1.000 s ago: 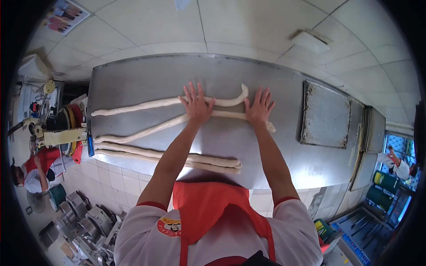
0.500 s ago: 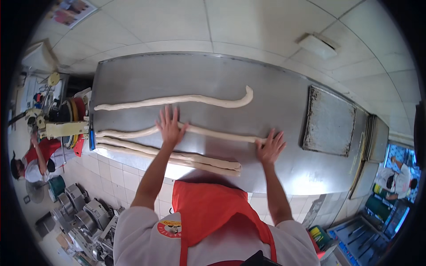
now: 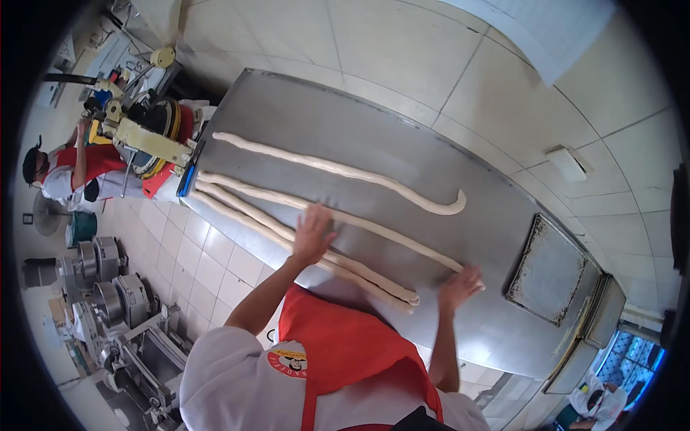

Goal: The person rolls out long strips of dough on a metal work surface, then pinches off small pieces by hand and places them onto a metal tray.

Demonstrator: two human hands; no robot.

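Head view: left hand (image 3: 314,231) is palm-down with the fingers spread, pretty blurry, over one long dough strand (image 3: 395,235) on the metal worktable (image 3: 287,115). It's not clenched or gripping anything; can't tell how hard it's pressing, if at all. Right hand (image 3: 460,287) is over that same strand's right end, fingers close together and a bit bent, with a tiny tip of dough poking out past them. Too smeared to say whether it's pinching or just lying on the dough.

So that strand runs from near the table's left edge to right of the middle. A far strand (image 3: 338,169) sits closer to the back edge, its right end hooked toward that edge. Two more, a side-by-side pair (image 3: 384,281), lie along the front edge, partly behind the left hand and wrist.

Container-wise: a flat, stained baking tray (image 3: 546,269) by the table's right end, plus a steel bowl (image 3: 108,302) off the left end, contents too small to make out.
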